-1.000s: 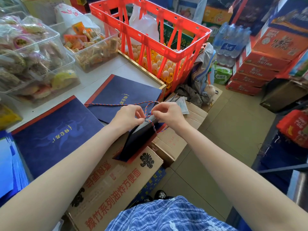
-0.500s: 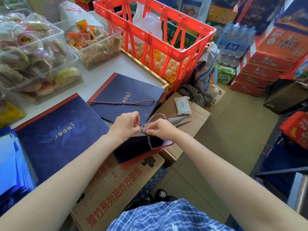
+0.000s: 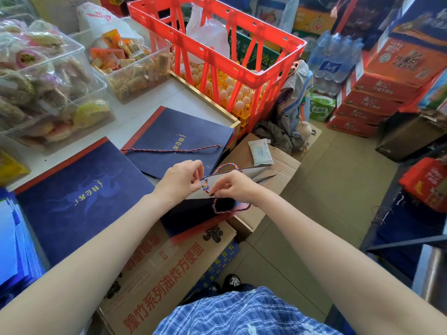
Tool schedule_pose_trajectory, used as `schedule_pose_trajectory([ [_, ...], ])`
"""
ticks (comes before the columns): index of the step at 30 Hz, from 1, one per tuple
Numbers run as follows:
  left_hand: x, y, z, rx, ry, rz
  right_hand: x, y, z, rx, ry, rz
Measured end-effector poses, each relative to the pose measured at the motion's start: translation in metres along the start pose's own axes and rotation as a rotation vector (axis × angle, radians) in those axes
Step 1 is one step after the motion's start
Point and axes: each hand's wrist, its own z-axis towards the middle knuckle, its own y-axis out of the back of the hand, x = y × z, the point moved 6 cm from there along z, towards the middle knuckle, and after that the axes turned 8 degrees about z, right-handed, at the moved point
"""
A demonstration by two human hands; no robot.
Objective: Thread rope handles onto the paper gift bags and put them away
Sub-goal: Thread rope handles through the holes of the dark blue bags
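Both hands, left hand (image 3: 180,181) and right hand (image 3: 233,187), pinching the knotted rope handle (image 3: 205,189) between them at the gift bag (image 3: 193,213) rim

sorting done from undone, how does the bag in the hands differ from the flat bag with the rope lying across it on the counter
The held bag is spread open at its mouth; the counter bag lies folded flat. The held bag's rope is knotted and gripped by both hands; the counter bag's rope lies straight, untouched. Both bags are navy with red edging.
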Motion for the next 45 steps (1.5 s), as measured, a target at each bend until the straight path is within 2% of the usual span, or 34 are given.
schedule_pose_trajectory([
  [2, -0.003, -0.001, 0.002, 0.035, -0.034, -0.026, -0.001, 0.009, -0.002, -0.159, 0.004, 0.195],
  [4, -0.006, -0.003, 0.003, 0.074, -0.049, -0.061, -0.003, 0.018, -0.007, -0.295, -0.004, 0.502],
  [6, -0.007, -0.004, 0.004, 0.109, -0.028, -0.084, -0.004, 0.022, -0.007, -0.315, -0.010, 0.712],
  [10, -0.008, -0.011, 0.002, 0.293, 0.050, -0.166, 0.004, 0.019, -0.005, -0.264, 0.019, 0.600],
  [14, -0.005, -0.020, -0.003, 0.477, 0.430, -0.725, 0.015, 0.020, -0.009, -0.322, 0.122, 0.665],
  [17, -0.006, -0.028, -0.002, 0.563, 0.604, -0.965, 0.024, 0.020, -0.011, -0.308, 0.166, 0.589],
  [20, -0.004, -0.032, -0.003, 0.593, 0.720, -1.053, 0.026, 0.016, -0.013, -0.267, 0.189, 0.592],
  [23, 0.000, -0.029, 0.000, 0.471, 0.744, -1.107, 0.023, 0.021, -0.017, -0.325, 0.184, 0.665],
  [26, 0.008, -0.019, 0.007, 0.244, 0.589, -0.986, 0.015, 0.027, -0.018, -0.440, 0.106, 0.719],
  [30, -0.003, 0.007, 0.011, -0.031, 0.145, -0.349, 0.007, 0.026, -0.008, -0.550, 0.007, 0.568],
  [34, -0.021, 0.017, 0.001, -0.185, -0.103, -0.023, 0.018, 0.028, -0.001, -0.554, 0.045, 0.276],
  [36, -0.022, 0.017, -0.002, -0.206, -0.144, 0.045, 0.022, 0.027, -0.001, -0.500, 0.053, 0.183],
  [40, -0.023, 0.023, -0.003, -0.256, -0.117, 0.019, 0.028, 0.024, 0.001, -0.381, 0.049, 0.064],
  [43, -0.018, 0.023, -0.002, -0.275, -0.029, -0.066, 0.032, 0.026, -0.001, -0.358, 0.091, 0.008],
  [45, -0.010, 0.020, 0.003, -0.217, 0.070, -0.146, 0.028, 0.026, -0.003, -0.373, 0.093, 0.060],
])
